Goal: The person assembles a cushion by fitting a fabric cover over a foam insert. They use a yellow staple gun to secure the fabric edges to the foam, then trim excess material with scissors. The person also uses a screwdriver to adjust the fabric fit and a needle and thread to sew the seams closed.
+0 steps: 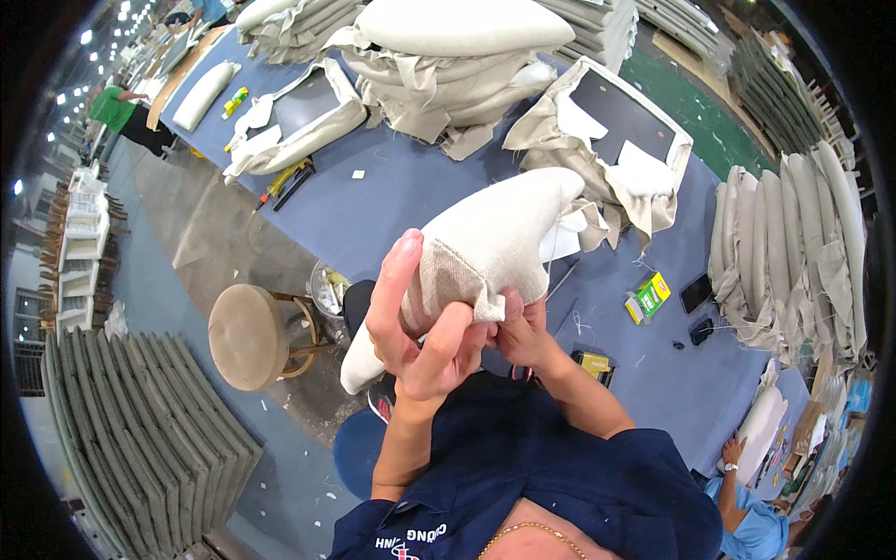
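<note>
A cream upholstered cushion (499,219) is held up in front of me, its fabric gathered at a seam and a folded corner. My left hand (420,327) grips its near side, the index finger stretched along the cover and the other fingers bent at the fabric. At the folded corner, my right hand (525,333) is closed in a pinch on the cloth. A thin pale thread hangs by the cushion's right side. Whether a needle sits between the fingertips is hidden.
The blue table (653,373) carries stacked cream covers (411,89), padded panels with dark backs (621,117), a green-yellow box (648,297), a phone (696,292) and a yellow-black tool (594,365). A round stool (247,336) and grey panels (149,439) stand left. Co-workers are at the edges.
</note>
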### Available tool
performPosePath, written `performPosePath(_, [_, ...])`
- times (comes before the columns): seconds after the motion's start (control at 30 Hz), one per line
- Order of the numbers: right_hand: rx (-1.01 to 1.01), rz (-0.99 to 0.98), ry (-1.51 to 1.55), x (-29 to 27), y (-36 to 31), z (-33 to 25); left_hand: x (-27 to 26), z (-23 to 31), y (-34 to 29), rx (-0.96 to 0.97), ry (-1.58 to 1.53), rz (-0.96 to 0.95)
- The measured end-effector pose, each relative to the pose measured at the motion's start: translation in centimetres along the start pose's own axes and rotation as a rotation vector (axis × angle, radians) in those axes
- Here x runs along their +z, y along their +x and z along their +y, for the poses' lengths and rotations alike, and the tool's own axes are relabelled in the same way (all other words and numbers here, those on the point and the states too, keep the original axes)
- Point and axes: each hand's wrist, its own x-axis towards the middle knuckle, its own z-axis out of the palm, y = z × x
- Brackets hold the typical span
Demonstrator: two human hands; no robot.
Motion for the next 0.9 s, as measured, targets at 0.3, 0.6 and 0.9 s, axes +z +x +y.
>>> performPosePath(0.3, [-0.17, -0.015, 0.046, 0.0, 0.6, 1.9, -0.5, -0.1, -0.4, 0.032, 0.088, -0.052])
performPosePath(0.6, [-0.245, 0.077, -0.185, -1.2, -0.7, 2.8, -0.3, 0.0, -0.2, -0.08, 0.04, -0.063])
performPosePath(0.9, [-0.191, 0.092, -0.527, -2.8, -4.8, 0.0, 0.1, 1.7, 2.9, -0.238, -0.104, -0.384])
